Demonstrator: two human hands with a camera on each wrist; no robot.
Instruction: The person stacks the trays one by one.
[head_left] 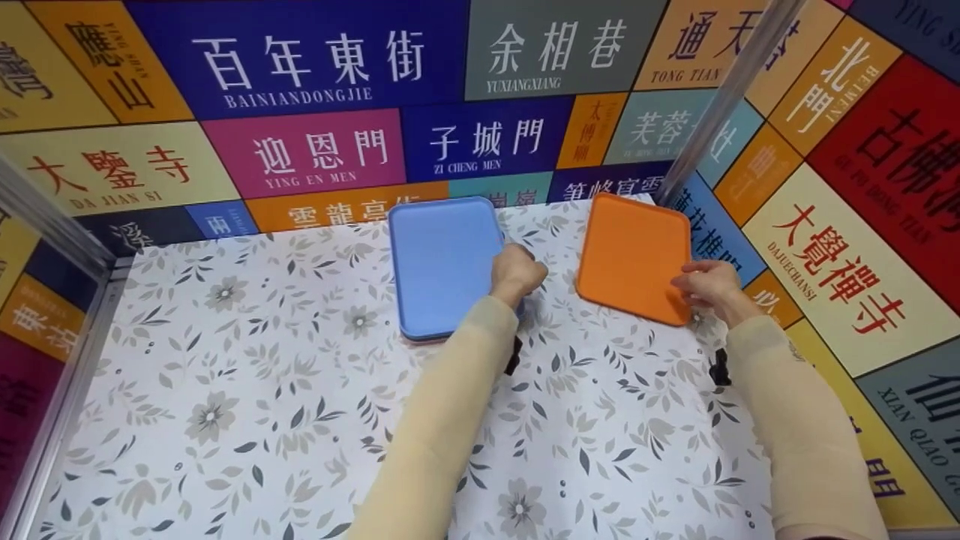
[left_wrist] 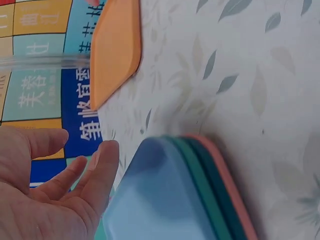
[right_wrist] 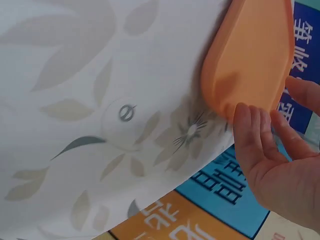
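A light blue tray (head_left: 446,266) tops a stack at the back middle of the table. In the left wrist view, the edges of a green tray (left_wrist: 192,175), a dark teal tray (left_wrist: 212,175) and a pink tray (left_wrist: 227,175) show beneath it. My left hand (head_left: 517,271) is at the stack's right side, its fingers loosely bent with nothing between them. An orange tray (head_left: 636,259) lies apart, to the right of the stack. By its right edge is my right hand (head_left: 712,283), thumb spread from the fingers; whether the fingertips touch the rim is hard to tell.
A white cloth with grey flowers and leaves (head_left: 300,420) covers the table. Colourful panels with Chinese lettering (head_left: 300,150) stand behind and along both sides. A clear upright post (head_left: 731,97) rises at the back right corner, close behind the orange tray.
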